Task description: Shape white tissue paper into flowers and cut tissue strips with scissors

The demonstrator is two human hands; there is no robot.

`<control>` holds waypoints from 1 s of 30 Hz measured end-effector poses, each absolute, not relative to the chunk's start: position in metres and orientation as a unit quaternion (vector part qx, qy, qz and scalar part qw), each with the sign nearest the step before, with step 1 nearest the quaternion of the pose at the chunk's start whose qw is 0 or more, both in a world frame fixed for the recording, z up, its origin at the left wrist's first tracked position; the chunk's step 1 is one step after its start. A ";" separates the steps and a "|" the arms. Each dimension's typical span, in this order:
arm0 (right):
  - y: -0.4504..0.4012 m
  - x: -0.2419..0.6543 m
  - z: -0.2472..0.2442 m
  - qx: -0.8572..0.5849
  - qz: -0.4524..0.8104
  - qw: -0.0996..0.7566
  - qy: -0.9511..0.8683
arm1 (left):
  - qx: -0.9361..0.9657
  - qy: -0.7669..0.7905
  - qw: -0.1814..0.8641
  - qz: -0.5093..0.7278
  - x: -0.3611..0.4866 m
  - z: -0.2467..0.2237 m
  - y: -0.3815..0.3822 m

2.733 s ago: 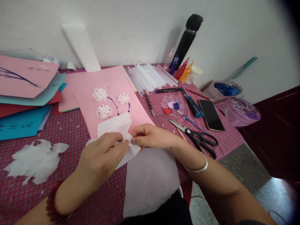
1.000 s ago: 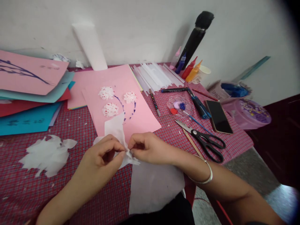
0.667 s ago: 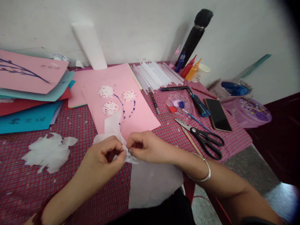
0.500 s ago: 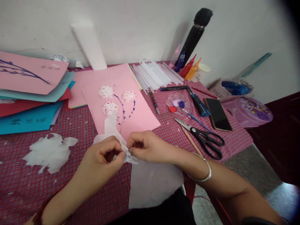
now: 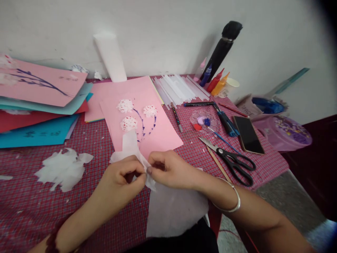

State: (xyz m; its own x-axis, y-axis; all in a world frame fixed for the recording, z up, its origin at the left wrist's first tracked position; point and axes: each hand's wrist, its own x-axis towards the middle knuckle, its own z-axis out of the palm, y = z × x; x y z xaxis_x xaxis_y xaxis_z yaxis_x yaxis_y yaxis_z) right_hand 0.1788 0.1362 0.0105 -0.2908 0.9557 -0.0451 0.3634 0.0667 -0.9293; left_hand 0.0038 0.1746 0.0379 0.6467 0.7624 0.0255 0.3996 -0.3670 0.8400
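Observation:
My left hand (image 5: 126, 179) pinches a strip of thin white tissue paper (image 5: 130, 144) near the table's front edge. My right hand (image 5: 168, 170) grips the same tissue just beside it, the fingertips of both hands nearly touching. Part of the tissue lies over the lower edge of a pink sheet (image 5: 163, 130), which bears three white-and-red speckled blossoms and dark blue stems. A larger tissue sheet (image 5: 176, 211) spreads below my right hand, toward my lap. Left of my hands lies a heap of torn white tissue (image 5: 63, 168).
Scissors (image 5: 231, 160), a phone (image 5: 248, 134), a blue cutter (image 5: 226, 121) and a paint dish (image 5: 204, 121) lie at the right. White sticks (image 5: 181, 88) and paint bottles (image 5: 219, 84) stand behind. Coloured papers (image 5: 39, 130) are stacked left.
The camera view has shifted slightly, so everything sits a little lower and further right. Both hands still pinch the tissue, with their fingertips slightly closer together.

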 end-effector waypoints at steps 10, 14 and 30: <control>0.135 0.177 0.011 -0.543 0.431 0.316 -0.648 | 0.813 0.412 0.398 0.108 -0.015 0.039 0.183; 0.131 0.173 0.013 -0.528 0.433 0.314 -0.660 | 0.831 0.425 0.341 0.108 -0.014 0.036 0.183; 0.134 0.168 0.009 -0.548 0.453 0.341 -0.615 | 0.806 0.417 0.413 0.075 -0.010 0.020 0.178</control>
State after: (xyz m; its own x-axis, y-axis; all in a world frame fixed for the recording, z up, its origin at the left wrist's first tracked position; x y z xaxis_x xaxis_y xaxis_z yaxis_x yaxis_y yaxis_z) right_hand 0.1684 0.1339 0.0090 -0.1681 0.9828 -0.0768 0.3653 -0.0102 -0.9308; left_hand -0.0097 0.1777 0.0198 0.6405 0.7348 -0.2231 0.6105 -0.3110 0.7284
